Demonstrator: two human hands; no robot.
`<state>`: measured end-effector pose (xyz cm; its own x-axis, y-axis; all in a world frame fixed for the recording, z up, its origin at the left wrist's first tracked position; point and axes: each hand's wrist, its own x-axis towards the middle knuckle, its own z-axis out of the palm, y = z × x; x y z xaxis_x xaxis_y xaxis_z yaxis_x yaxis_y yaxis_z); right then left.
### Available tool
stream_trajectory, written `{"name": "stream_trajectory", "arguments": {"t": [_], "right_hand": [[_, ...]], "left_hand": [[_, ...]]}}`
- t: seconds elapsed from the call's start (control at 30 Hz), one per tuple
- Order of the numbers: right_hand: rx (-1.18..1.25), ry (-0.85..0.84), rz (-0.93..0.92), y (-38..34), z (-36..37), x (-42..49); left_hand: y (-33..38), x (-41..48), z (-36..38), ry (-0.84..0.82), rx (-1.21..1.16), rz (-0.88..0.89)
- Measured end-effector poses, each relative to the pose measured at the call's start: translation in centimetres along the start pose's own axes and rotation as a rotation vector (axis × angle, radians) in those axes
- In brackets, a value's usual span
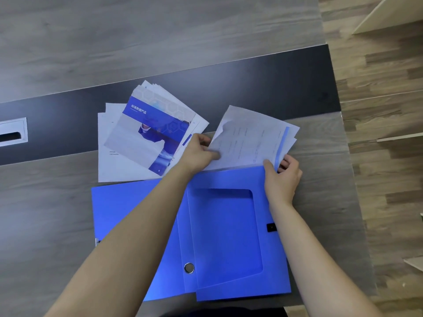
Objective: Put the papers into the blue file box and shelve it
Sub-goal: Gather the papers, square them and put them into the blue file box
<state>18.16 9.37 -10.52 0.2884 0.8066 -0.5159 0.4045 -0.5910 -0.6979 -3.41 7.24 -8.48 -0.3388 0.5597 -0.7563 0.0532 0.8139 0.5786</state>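
From your head camera, your left hand (198, 150) pinches the left edge of a sheaf of papers (253, 139), and your right hand (283, 177) grips its lower right corner, fingers closed on the sheets. The sheaf sits at the far rim of the blue file box (226, 234), which lies open on the table (45, 202). A fanned stack of brochures (146, 131) lies just left

blue file box (226, 236) lies open on grey table (45, 213) | left hand (199, 154) and right hand (282, 177) grip a sheaf of papers (254, 138) at the box's far edge | fanned brochure stack (146, 133) lies left, beside it
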Motion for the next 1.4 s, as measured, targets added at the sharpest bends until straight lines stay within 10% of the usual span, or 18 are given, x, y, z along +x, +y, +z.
{"name": "stream_trajectory", "arguments": {"t": [0.27,0.4,0.67,1.03,1.4], "right_hand": [[0.067,-0.052,0.097,-0.4,-1.1,1.4],[0.193,-0.141,0.176,-1.5,-2.1,1.8],[0.344,-0.248,-0.33,-11.5,-6.0,0.1],[0.05,-0.492,-0.456,-10.6,-5.3,-0.1],[0.263,-0.35,-0.384,-10.8,-3.5,0.0]], "left_hand": [[-0.2,-0.5,-1.3,-0.256,0.173,0.097],[1.0,-1.7,-1.4,-0.188,0.027,0.152],[6.9,-4.8,-4.5,-0.14,-0.324,0.453],[3.0,-4.5,-4.4,-0.067,0.011,0.447],[3.8,-4.3,-4.7,0.097,-0.019,0.484]]}}
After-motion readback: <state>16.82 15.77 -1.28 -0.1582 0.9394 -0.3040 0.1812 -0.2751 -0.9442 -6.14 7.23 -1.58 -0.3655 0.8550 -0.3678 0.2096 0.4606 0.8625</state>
